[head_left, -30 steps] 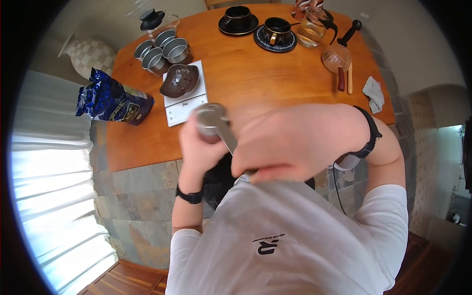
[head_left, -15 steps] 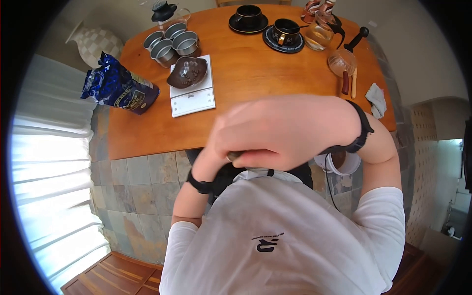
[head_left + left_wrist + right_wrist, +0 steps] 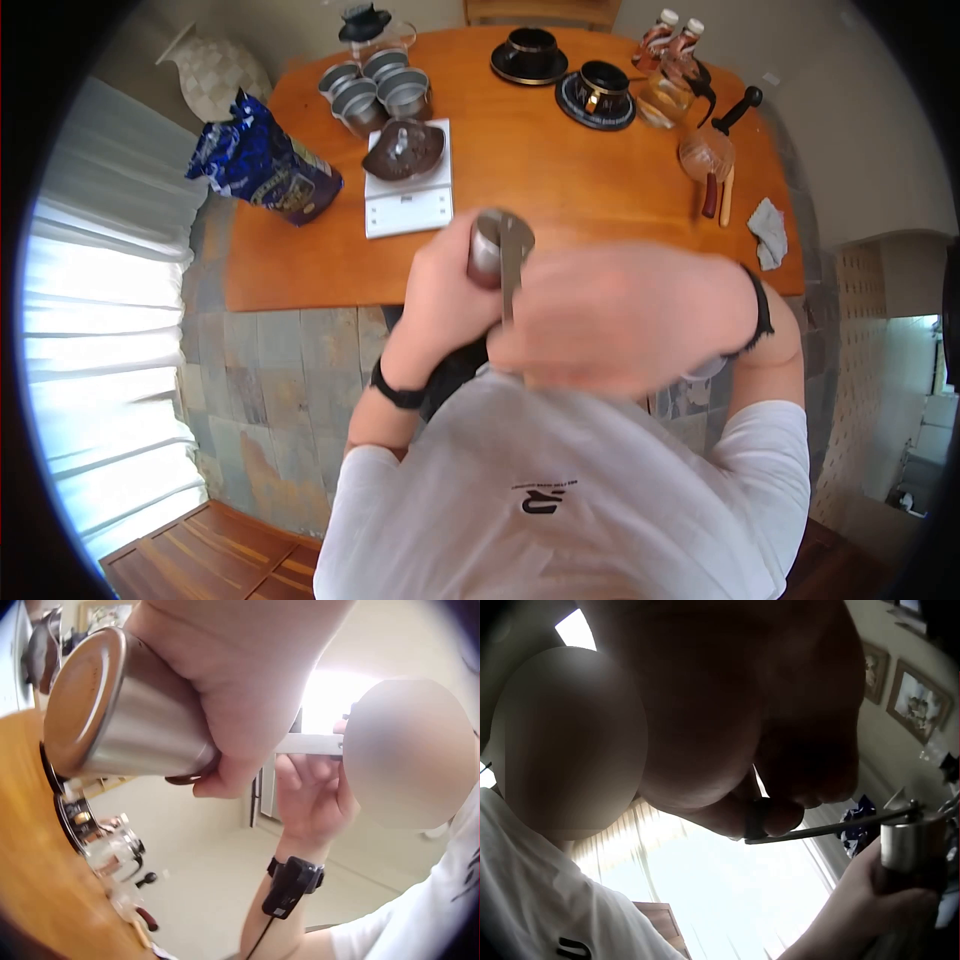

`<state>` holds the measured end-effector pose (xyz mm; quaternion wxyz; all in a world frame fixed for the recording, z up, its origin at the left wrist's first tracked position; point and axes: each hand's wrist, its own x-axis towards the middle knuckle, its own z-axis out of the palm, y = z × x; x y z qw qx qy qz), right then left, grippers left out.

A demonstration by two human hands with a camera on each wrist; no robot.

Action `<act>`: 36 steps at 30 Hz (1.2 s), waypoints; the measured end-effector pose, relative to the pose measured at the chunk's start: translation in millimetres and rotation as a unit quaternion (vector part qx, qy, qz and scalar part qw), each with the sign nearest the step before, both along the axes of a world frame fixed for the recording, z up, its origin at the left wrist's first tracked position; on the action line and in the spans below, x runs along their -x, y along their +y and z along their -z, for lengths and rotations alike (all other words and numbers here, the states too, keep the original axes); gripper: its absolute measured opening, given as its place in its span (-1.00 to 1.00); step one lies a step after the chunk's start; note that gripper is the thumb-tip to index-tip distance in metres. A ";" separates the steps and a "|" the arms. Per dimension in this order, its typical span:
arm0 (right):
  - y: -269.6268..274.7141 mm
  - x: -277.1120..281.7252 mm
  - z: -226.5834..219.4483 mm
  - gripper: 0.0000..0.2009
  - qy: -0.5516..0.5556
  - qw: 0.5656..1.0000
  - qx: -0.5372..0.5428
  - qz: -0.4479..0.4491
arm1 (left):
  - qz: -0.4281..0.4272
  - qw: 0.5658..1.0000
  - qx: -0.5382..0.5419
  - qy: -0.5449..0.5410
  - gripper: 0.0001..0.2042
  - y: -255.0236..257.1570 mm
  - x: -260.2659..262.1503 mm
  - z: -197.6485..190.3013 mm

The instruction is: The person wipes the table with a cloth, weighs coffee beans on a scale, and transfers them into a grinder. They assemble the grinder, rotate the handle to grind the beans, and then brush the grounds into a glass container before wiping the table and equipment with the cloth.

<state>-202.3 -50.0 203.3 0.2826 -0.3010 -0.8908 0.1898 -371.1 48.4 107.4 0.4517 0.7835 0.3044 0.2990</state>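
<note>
In front of the chest, my left hand (image 3: 445, 290) grips a hand coffee grinder (image 3: 487, 252) round its steel body. A flat crank arm (image 3: 511, 262) runs from the grinder's top toward my right hand (image 3: 625, 315), which is blurred in the head view. The right wrist view shows the right fingers pinching the dark knob (image 3: 758, 818) at the crank's outer end. Seen from the left wrist, the grinder's steel body (image 3: 154, 712) is tilted, its round base toward the table side, and my left fingers wrap its upper part.
Beyond the hands on the wooden table (image 3: 560, 215) lie a white scale (image 3: 408, 215) bearing a brown dish (image 3: 403, 160), metal cups (image 3: 404, 95) and a blue bag (image 3: 265, 165). Black cups on saucers (image 3: 595, 105), a glass pot (image 3: 665, 100) and a cloth (image 3: 769, 235) stand farther right.
The right hand has moved round with the crank, covering the grinder half a second ago and now to its lower right. The left hand keeps hold of the grinder; the head view has shifted.
</note>
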 end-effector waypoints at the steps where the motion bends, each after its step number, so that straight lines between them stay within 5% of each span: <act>1: -5.4 -2.1 -5.0 -0.77 -0.046 0.998 0.026 -0.026 | 0.009 0.998 -0.037 -0.057 -0.49 -3.0 4.1 11.9; 5: 16.3 2.5 4.3 -0.84 0.041 0.999 0.021 -0.001 | -0.006 0.999 0.012 0.050 -0.46 0.0 -5.8 -8.0; 7: 34.5 2.3 0.7 -0.85 0.053 0.999 0.000 -0.010 | 0.058 0.997 -0.055 -0.005 -0.44 5.1 -8.4 19.7; 9: 51.7 -0.2 1.2 -0.85 0.010 0.999 0.017 0.047 | 0.099 0.959 -0.261 -0.056 -0.47 -7.5 -13.9 26.3; 10: 60.6 -4.7 2.4 -0.84 0.014 0.996 0.003 0.083 | 0.146 0.966 -0.194 -0.086 -0.47 -9.2 -12.1 21.6; 11: 71.3 -12.0 3.6 -0.84 0.018 0.993 -0.010 0.120 | 0.149 0.972 -0.181 0.001 -0.46 -14.4 -2.5 24.2; 13: 86.2 -41.1 6.3 -0.83 -0.025 0.977 0.069 0.200 | 0.086 0.976 -0.171 -0.107 -0.47 -17.8 14.2 14.7; 14: 78.6 -49.8 6.8 -0.83 -0.044 0.967 0.119 0.219 | 0.000 0.980 0.012 -0.198 -0.49 -14.8 21.0 22.5; 15: 73.6 -57.9 6.4 -0.83 -0.065 0.955 0.167 0.234 | -0.051 0.966 0.079 -0.240 -0.55 -3.7 25.6 17.1; 17: 43.6 -42.4 11.7 -0.83 -0.058 0.974 0.159 0.150 | -0.141 0.982 -0.069 -0.105 -0.57 32.5 30.4 22.6; 19: 26.5 -3.5 12.3 -0.80 -0.069 0.993 0.091 0.039 | -0.084 0.987 -0.084 0.111 -0.57 21.8 6.1 7.2; 20: 34.4 6.1 11.9 -0.80 -0.056 0.994 0.082 0.042 | 0.062 0.985 -0.137 0.089 -0.52 21.2 -3.1 20.1; 21: 42.4 8.1 12.1 -0.80 -0.044 0.995 0.071 0.051 | 0.147 0.944 -0.032 -0.292 -0.48 10.5 -10.9 79.4; 23: 75.5 -23.2 14.0 -0.82 -0.048 0.989 0.007 0.143 | 0.180 0.959 -0.218 -0.019 -0.42 -10.9 -18.2 39.0; 25: 80.1 -61.1 11.4 -0.84 -0.045 0.972 0.074 0.220 | 0.098 0.973 -0.185 -0.093 -0.41 -8.0 1.1 22.1; 27: 58.5 -69.0 13.4 -0.84 -0.078 0.962 0.116 0.236 | -0.025 0.978 0.020 -0.206 -0.53 10.1 15.0 23.3; 30: 25.2 -29.7 5.9 -0.84 -0.052 0.988 0.121 0.078 | -0.083 0.993 -0.039 -0.080 -0.50 35.0 10.2 16.3; 33: 45.0 -4.8 4.4 -0.84 0.007 0.990 0.134 0.035 | 0.006 0.999 0.043 0.024 -0.48 9.8 -25.0 13.1; 34: 57.1 -6.7 2.7 -0.84 0.031 0.989 0.139 0.039 | 0.043 0.990 -0.137 -0.011 -0.43 -4.1 -32.3 21.4; 35: 70.2 -15.0 8.3 -0.84 0.015 0.996 0.030 0.077 | 0.080 0.945 -0.313 -0.048 -0.39 -11.9 -34.0 25.2; 36: 80.0 -30.9 6.0 -0.84 0.010 0.991 0.066 0.120 | 0.084 0.944 -0.314 -0.048 -0.39 -14.2 -27.6 23.8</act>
